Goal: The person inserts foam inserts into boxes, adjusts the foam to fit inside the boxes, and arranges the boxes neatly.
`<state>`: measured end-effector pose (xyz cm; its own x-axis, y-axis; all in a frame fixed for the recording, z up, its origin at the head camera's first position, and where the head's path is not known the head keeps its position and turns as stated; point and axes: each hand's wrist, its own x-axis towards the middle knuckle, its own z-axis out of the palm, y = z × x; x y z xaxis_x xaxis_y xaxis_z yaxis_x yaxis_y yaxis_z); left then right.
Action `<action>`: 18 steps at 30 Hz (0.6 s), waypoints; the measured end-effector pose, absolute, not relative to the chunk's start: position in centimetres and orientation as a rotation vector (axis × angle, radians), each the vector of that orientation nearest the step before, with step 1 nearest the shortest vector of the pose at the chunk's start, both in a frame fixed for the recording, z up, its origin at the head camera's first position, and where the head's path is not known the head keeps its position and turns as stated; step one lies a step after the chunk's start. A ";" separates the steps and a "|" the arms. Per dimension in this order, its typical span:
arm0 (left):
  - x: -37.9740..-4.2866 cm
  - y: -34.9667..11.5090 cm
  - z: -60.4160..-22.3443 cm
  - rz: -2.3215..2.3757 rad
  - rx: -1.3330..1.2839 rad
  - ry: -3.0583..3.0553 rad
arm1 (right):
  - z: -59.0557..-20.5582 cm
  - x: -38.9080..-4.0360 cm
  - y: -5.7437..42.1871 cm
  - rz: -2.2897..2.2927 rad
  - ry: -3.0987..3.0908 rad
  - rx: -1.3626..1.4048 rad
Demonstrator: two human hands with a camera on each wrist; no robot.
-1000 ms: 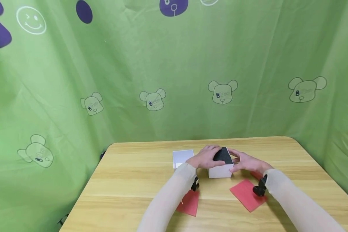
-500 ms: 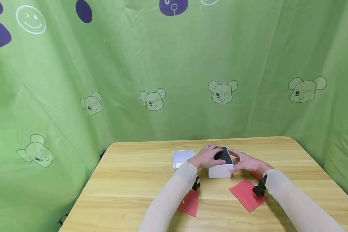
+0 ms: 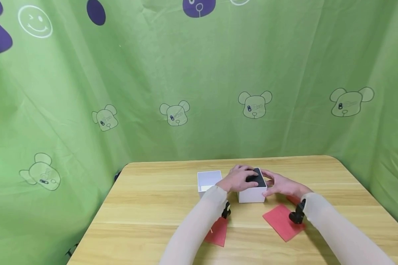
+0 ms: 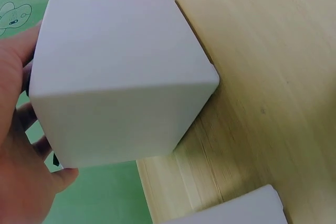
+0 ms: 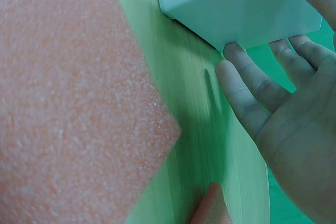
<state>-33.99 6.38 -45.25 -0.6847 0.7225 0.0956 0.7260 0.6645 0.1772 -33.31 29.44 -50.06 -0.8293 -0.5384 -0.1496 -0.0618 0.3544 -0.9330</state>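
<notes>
A white box (image 3: 252, 195) stands on the table, with a dark foam-like pad (image 3: 259, 179) level with its rim. My left hand (image 3: 239, 179) lies over the top from the left, fingertips pressing on the pad and thumb along the front rim. In the left wrist view, the left hand (image 4: 23, 129) reaches across the top edge of the box (image 4: 115, 45). My right hand (image 3: 282, 184) holds the right side, thumb at the near corner and fingers towards the back. In the right wrist view, fingertips of the right hand (image 5: 294, 114) touch the box's edges.
An open white box part (image 3: 209, 179) sits to the left, a small white piece inside. Red foam sheets lie nearer: one (image 3: 218, 232) under the left forearm, one (image 3: 283, 222) by the right wrist, another (image 3: 293, 200) partly hidden. A green curtain (image 3: 199, 140) hangs behind the table.
My left hand has shifted slightly right, its fingers reaching further over the dark pad, which looks flatter in the box. The right hand stays in place.
</notes>
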 end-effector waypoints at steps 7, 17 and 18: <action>-34.1 6.7 -45.3 -0.322 -1.209 -2.886 | -50.0 -33.3 29.4 -1.487 2.195 -0.486; -34.0 7.5 -45.7 -0.386 -1.094 -2.905 | -49.9 -33.1 29.4 -1.486 2.194 -0.497; -34.0 7.5 -45.7 -0.388 -1.093 -2.905 | -49.9 -33.2 29.4 -1.482 2.200 -0.502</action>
<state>-34.00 7.54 -45.73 -0.7556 0.6475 0.0992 0.6508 0.7249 0.2256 -33.17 29.39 -49.93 -0.8379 -0.5235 -0.1542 -0.0537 0.3602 -0.9313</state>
